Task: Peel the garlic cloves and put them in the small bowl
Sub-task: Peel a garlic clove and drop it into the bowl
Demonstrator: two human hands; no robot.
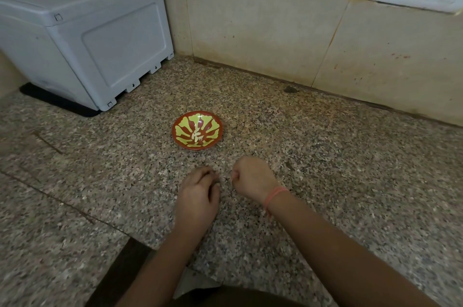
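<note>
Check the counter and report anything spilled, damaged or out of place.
Nothing spilled. The small bowl sits upright with pale garlic cloves inside. Only oddities: a dark blotch on the countertop against the wall tiles, and reddish specks staining those tiles to its right.

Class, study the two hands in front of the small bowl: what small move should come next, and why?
Probably the right hand moves forward over the small bowl and releases, if it holds a peeled clove. It is curled tight, hiding any contents; the bowl already holds pale cloves; the left hand lies curled alongside.
</note>
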